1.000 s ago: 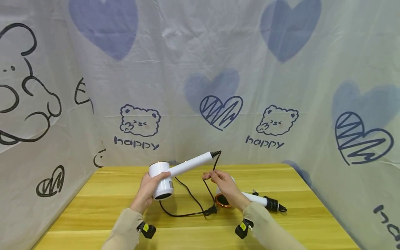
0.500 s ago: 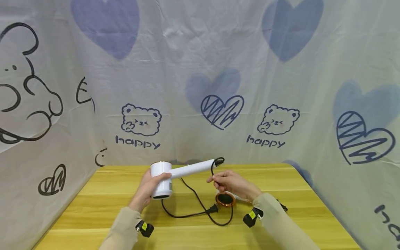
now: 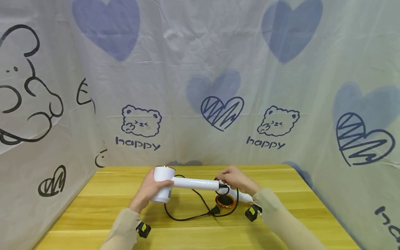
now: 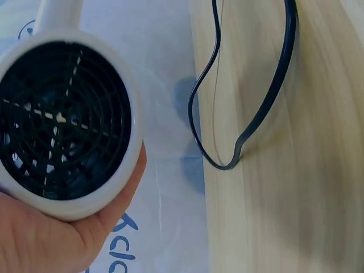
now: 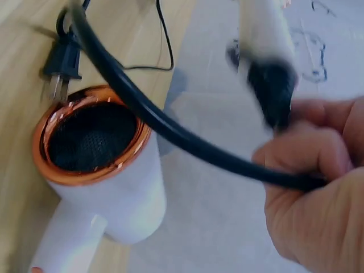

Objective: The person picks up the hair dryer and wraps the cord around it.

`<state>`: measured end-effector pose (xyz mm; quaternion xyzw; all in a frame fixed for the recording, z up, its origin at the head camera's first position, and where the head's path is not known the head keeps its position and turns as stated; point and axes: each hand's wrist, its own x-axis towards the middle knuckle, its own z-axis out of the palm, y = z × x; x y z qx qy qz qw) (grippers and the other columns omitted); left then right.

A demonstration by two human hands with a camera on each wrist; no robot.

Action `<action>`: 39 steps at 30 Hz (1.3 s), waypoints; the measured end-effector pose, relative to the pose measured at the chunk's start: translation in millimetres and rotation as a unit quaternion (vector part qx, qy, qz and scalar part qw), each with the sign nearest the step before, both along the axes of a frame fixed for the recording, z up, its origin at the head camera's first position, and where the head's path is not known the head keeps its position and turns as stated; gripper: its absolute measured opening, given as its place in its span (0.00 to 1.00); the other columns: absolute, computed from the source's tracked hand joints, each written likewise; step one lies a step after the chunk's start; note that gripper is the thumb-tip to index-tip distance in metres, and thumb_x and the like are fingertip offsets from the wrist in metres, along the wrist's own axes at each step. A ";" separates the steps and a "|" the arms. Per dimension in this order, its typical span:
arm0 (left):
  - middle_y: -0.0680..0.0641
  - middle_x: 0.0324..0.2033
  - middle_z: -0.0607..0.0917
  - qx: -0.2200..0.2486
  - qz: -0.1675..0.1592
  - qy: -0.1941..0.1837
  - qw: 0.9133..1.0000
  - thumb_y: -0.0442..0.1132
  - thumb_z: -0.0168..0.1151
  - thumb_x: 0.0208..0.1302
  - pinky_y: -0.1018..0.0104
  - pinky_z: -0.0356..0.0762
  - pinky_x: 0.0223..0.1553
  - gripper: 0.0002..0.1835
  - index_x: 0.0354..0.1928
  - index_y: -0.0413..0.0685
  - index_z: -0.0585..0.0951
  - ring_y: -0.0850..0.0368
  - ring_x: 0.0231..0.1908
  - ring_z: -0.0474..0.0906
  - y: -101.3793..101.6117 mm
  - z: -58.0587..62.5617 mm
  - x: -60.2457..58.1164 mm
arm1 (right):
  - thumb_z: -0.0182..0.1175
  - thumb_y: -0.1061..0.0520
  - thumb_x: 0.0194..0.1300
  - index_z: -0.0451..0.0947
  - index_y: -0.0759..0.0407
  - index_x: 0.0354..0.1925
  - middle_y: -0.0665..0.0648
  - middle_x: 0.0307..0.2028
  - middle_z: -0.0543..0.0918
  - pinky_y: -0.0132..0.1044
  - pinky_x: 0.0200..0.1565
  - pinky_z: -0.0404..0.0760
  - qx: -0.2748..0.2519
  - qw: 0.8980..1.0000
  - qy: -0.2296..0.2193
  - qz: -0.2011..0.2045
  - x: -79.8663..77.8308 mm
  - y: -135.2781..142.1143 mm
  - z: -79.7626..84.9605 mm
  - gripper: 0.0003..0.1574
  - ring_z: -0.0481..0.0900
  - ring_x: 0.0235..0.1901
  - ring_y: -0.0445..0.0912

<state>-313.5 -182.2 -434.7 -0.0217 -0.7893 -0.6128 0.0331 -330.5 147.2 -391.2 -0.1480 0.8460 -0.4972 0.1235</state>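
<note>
Two hair dryers are noted. My left hand (image 3: 147, 190) grips the held dryer (image 3: 196, 183) by its head, off to one side of the handle, which points toward my right hand (image 3: 236, 178). That hand has its fingers curled round the black cord (image 5: 170, 134), near the handle's end. The second dryer (image 3: 243, 197) lies below my right hand, its copper rim (image 5: 91, 177) close to a plug (image 3: 215, 210); whether they touch, I cannot tell. Risks, in my judgement: a sharp pull on the cord could strain its sleeve (image 5: 273, 91) or drag the plug against the second dryer; slack could snag there; the smooth casing could turn in my left grip, since nothing supports the handle. Beneath both hands is a wood-grained table (image 3: 75, 218). Beyond them hangs pale cloth (image 3: 187, 45), printed with hearts, bears and "happy".
</note>
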 end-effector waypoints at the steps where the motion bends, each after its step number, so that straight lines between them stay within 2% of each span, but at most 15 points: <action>1: 0.34 0.52 0.75 -0.003 0.008 0.004 1.000 0.42 0.75 0.50 0.57 0.85 0.35 0.44 0.65 0.38 0.62 0.48 0.38 0.80 0.8 -1.2 -0.4 | 0.55 0.55 0.70 0.85 0.62 0.33 0.47 0.13 0.61 0.28 0.15 0.55 -0.001 1.000 0.010 -0.015 2.1 -3.1 0.4 0.16 0.52 0.12 0.38; 4: 0.35 0.53 0.74 -0.016 0.041 0.015 0.999 0.43 0.75 0.50 0.58 0.84 0.36 0.45 0.66 0.38 0.61 0.46 0.42 0.78 3.5 -4.0 -0.4 | 0.52 0.54 0.72 0.86 0.61 0.35 0.47 0.12 0.60 0.29 0.15 0.54 -0.007 0.997 0.047 -0.054 8.0 -11.8 0.5 0.18 0.51 0.12 0.39; 5: 0.35 0.53 0.74 -0.022 0.054 0.016 0.998 0.44 0.75 0.49 0.59 0.84 0.37 0.46 0.66 0.38 0.61 0.45 0.43 0.78 4.7 -4.1 -0.2 | 0.51 0.54 0.73 0.84 0.64 0.33 0.47 0.13 0.60 0.29 0.17 0.54 -0.011 0.997 0.057 -0.057 9.2 -14.2 0.3 0.19 0.52 0.13 0.39; 8: 0.35 0.53 0.74 -0.028 0.091 0.013 0.995 0.48 0.75 0.49 0.59 0.84 0.38 0.49 0.67 0.38 0.59 0.44 0.45 0.77 9.2 -4.5 0.5 | 0.48 0.56 0.75 0.83 0.67 0.42 0.49 0.17 0.67 0.29 0.18 0.54 -0.040 0.994 0.084 -0.050 11.2 -20.9 -2.6 0.20 0.53 0.15 0.41; 11: 0.36 0.54 0.73 0.006 0.111 -0.002 0.994 0.49 0.74 0.51 0.61 0.83 0.38 0.48 0.68 0.39 0.58 0.45 0.45 0.77 13.3 -5.0 0.6 | 0.46 0.57 0.77 0.79 0.68 0.50 0.50 0.23 0.73 0.28 0.18 0.55 -0.078 0.993 0.090 -0.025 12.6 -25.2 -7.1 0.19 0.55 0.16 0.40; 12: 0.37 0.54 0.73 0.027 0.113 -0.010 0.993 0.49 0.74 0.51 0.61 0.83 0.38 0.47 0.68 0.39 0.58 0.46 0.44 0.77 13.7 -5.7 0.1 | 0.45 0.58 0.77 0.77 0.66 0.55 0.50 0.25 0.75 0.28 0.17 0.55 -0.097 0.992 0.081 -0.017 13.2 -25.7 -8.3 0.20 0.56 0.15 0.40; 14: 0.37 0.55 0.72 0.069 0.113 -0.019 0.991 0.47 0.73 0.53 0.61 0.83 0.37 0.46 0.67 0.38 0.58 0.48 0.41 0.78 13.2 -7.2 -0.5 | 0.45 0.57 0.77 0.75 0.65 0.60 0.50 0.26 0.75 0.28 0.17 0.55 -0.126 0.990 0.060 0.003 13.6 -24.5 -10.7 0.21 0.56 0.15 0.39; 15: 0.37 0.55 0.72 0.085 0.111 -0.023 0.990 0.47 0.73 0.53 0.61 0.83 0.37 0.45 0.66 0.38 0.59 0.49 0.40 0.78 12.3 -8.3 -1.2 | 0.45 0.56 0.78 0.74 0.64 0.62 0.50 0.28 0.76 0.27 0.17 0.55 -0.138 0.989 0.044 0.013 13.3 -22.6 -12.1 0.22 0.55 0.14 0.38; 18: 0.37 0.53 0.73 0.123 0.092 -0.034 0.988 0.45 0.72 0.55 0.60 0.84 0.36 0.43 0.66 0.38 0.60 0.52 0.36 0.80 7.9 -11.9 -3.6 | 0.47 0.51 0.77 0.78 0.63 0.57 0.49 0.24 0.72 0.29 0.19 0.55 -0.144 0.988 0.004 0.047 9.9 -13.1 -16.5 0.22 0.53 0.14 0.38; 21: 0.37 0.49 0.77 0.144 0.061 -0.044 0.987 0.43 0.70 0.56 0.59 0.85 0.36 0.40 0.66 0.38 0.61 0.53 0.34 0.81 3.3 -14.4 -4.8 | 0.52 0.48 0.74 0.81 0.64 0.48 0.47 0.19 0.66 0.30 0.21 0.56 -0.121 0.989 -0.015 0.081 4.5 -0.4 -21.5 0.22 0.53 0.14 0.39; 24: 0.39 0.44 0.80 0.155 0.032 -0.054 0.986 0.42 0.69 0.57 0.57 0.85 0.37 0.38 0.66 0.38 0.63 0.52 0.34 0.82 -0.2 -15.3 -4.9 | 0.53 0.48 0.74 0.82 0.64 0.48 0.48 0.18 0.62 0.30 0.23 0.59 -0.103 0.987 -0.029 0.120 -1.1 11.1 -25.8 0.21 0.54 0.17 0.40; 27: 0.42 0.41 0.82 0.150 0.009 -0.065 0.986 0.43 0.67 0.59 0.57 0.85 0.37 0.37 0.66 0.39 0.62 0.52 0.34 0.82 -3.3 -15.4 -4.3 | 0.53 0.51 0.74 0.81 0.65 0.50 0.51 0.25 0.70 0.30 0.26 0.65 -0.090 0.984 -0.038 0.149 -6.2 17.9 -27.8 0.20 0.58 0.21 0.42; 31: 0.41 0.41 0.83 0.143 -0.020 -0.082 0.986 0.45 0.66 0.59 0.55 0.85 0.37 0.37 0.68 0.42 0.62 0.51 0.35 0.83 -6.5 -13.4 -4.0 | 0.55 0.48 0.72 0.79 0.72 0.43 0.51 0.29 0.71 0.32 0.26 0.66 -0.048 0.991 -0.024 0.125 -11.1 20.0 -27.5 0.24 0.60 0.20 0.41; 34: 0.40 0.42 0.82 0.125 -0.041 -0.093 0.987 0.45 0.66 0.59 0.54 0.86 0.37 0.38 0.68 0.44 0.62 0.50 0.35 0.83 -8.7 -11.9 -3.8 | 0.58 0.50 0.71 0.78 0.75 0.40 0.50 0.22 0.64 0.32 0.23 0.61 -0.032 0.995 -0.036 0.087 -12.2 18.0 -25.5 0.25 0.56 0.16 0.40; 39: 0.38 0.44 0.82 0.086 -0.061 -0.107 0.989 0.45 0.66 0.58 0.54 0.85 0.37 0.37 0.68 0.45 0.63 0.49 0.36 0.82 -12.6 -11.3 -2.0 | 0.52 0.63 0.70 0.79 0.71 0.37 0.48 0.17 0.60 0.29 0.19 0.57 -0.055 0.995 -0.070 0.035 -10.4 10.4 -21.7 0.12 0.52 0.15 0.40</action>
